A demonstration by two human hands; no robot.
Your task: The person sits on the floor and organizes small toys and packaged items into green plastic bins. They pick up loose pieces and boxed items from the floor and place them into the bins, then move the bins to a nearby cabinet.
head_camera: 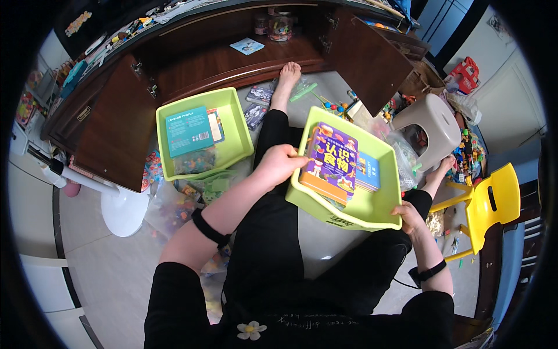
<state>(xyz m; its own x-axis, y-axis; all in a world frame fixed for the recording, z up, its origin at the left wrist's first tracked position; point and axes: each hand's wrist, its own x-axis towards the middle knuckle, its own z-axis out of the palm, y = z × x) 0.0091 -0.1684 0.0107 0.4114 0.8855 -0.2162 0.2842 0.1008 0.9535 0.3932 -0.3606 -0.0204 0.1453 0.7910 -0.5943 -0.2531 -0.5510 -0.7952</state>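
Note:
Between my two hands a light green plastic bin (379, 216) is held over my lap, tilted. My left hand (280, 165) grips its left rim, and my right hand (409, 217) grips its lower right corner. Inside lie a purple children's book (333, 157) with an orange edge and a blue book (367, 172). A second green bin (239, 144) stands to the left, holding a teal puzzle box (188, 131), some cards and a bag of small colourful pieces (195, 161).
Ahead is a dark wooden cabinet (209, 76) with both doors open, jars (280, 28) inside. Small boxes (254, 115) and bagged toys (172, 209) lie on the floor. A grey stool (431, 126) and a yellow chair (497, 200) stand right; a white lamp base (124, 211) stands left.

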